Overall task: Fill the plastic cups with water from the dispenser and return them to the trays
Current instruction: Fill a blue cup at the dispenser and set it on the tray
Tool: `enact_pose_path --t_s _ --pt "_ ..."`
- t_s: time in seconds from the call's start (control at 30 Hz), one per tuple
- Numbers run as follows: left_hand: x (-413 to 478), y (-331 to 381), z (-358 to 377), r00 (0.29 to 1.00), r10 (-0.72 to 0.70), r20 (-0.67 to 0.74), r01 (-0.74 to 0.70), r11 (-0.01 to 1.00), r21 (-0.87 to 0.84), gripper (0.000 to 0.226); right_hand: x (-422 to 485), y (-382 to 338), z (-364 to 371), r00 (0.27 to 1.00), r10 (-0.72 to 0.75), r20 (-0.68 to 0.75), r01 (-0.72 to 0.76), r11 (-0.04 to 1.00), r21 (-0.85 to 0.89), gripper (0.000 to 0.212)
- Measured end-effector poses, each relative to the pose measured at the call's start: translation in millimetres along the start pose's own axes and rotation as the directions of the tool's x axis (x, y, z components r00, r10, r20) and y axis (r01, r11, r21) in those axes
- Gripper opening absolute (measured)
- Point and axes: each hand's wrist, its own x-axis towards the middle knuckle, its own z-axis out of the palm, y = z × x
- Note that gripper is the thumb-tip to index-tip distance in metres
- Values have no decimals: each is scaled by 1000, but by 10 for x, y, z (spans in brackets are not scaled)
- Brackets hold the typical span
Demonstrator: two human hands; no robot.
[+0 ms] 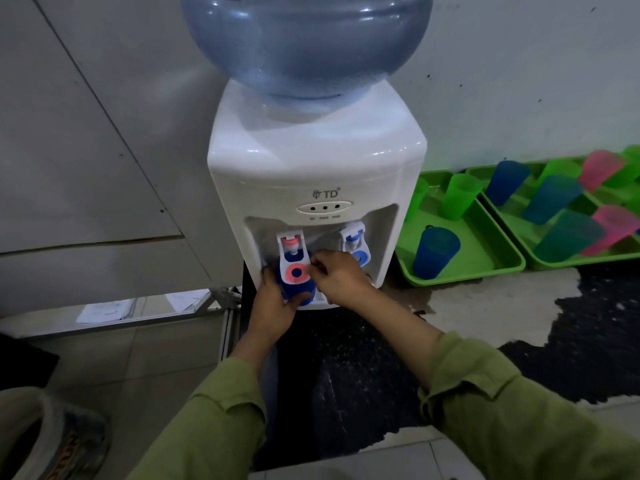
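A white water dispenser (311, 174) with a blue bottle (304, 46) on top stands in front of me. My left hand (273, 306) holds a blue cup (303, 296) under the red tap (294, 258) on the left. My right hand (341, 278) rests with closed fingers against the right side of that tap's lever. The blue tap (356, 247) on the right is free. To the right, a green tray (512, 263) holds a blue cup (434, 252) and a green cup (459, 197). A second green tray (554, 265) holds several blue, pink and green cups.
The dispenser stands on a dark speckled counter (346, 375) with pale patches near the trays. A white wall is behind. Papers (107, 310) lie on a lower shelf at left. A shoe (69, 445) shows at the bottom left.
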Motion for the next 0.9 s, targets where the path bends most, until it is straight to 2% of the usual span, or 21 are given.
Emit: enact_pose_path --t_s 0.3,0.47,0.53,0.67,0.77,0.9 --pt "-30 2 15 999 35 10 -35 999 -24 64 -182 -184 -161 991 97 89 -117 961 251 22" --pt "-42 33 -3 1000 17 14 -17 999 -45 69 -237 -225 -205 985 145 94 -170 903 394 21" --pt "-42 56 -10 1000 2 25 -1 998 -63 70 -243 -255 -227 984 160 80 -179 879 441 27" --pt "-64 145 16 999 18 31 -13 988 -151 72 -227 -330 -321 977 197 77 -203 771 604 31" --pt "-67 170 29 998 59 32 -51 977 -206 75 -229 -360 -360 978 176 108 -205 757 621 26" --pt "-50 150 16 999 40 24 -37 993 -116 74 -244 -269 -311 977 193 92 -206 738 643 27"
